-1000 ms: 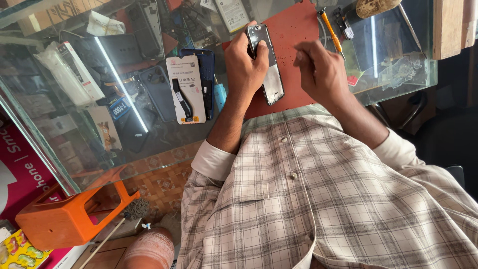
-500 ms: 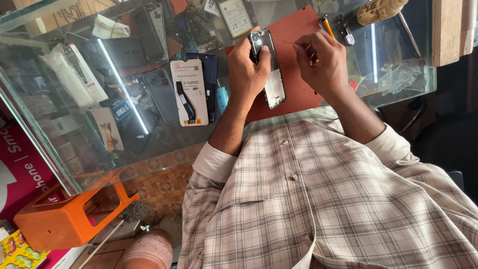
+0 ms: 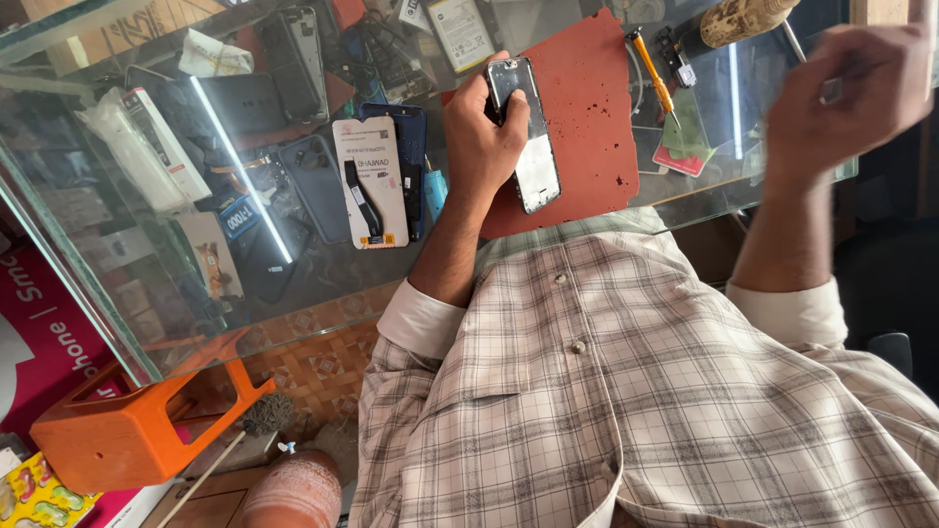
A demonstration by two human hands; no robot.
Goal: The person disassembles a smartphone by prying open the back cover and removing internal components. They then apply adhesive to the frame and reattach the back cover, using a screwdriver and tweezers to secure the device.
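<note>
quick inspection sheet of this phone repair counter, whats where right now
surface: glass-topped display counter with a red-brown work mat on it
job's things: opened black smartphone lying on the mat
clutter: orange-handled screwdriver beside the mat; white accessory package and dark phone cases under the glass
grippers: left hand grips the smartphone; right hand is raised off the counter, blurred, contents unclear
cables: tangled wires at the far side
surroundings: orange plastic stool on the patterned tile floor
</note>
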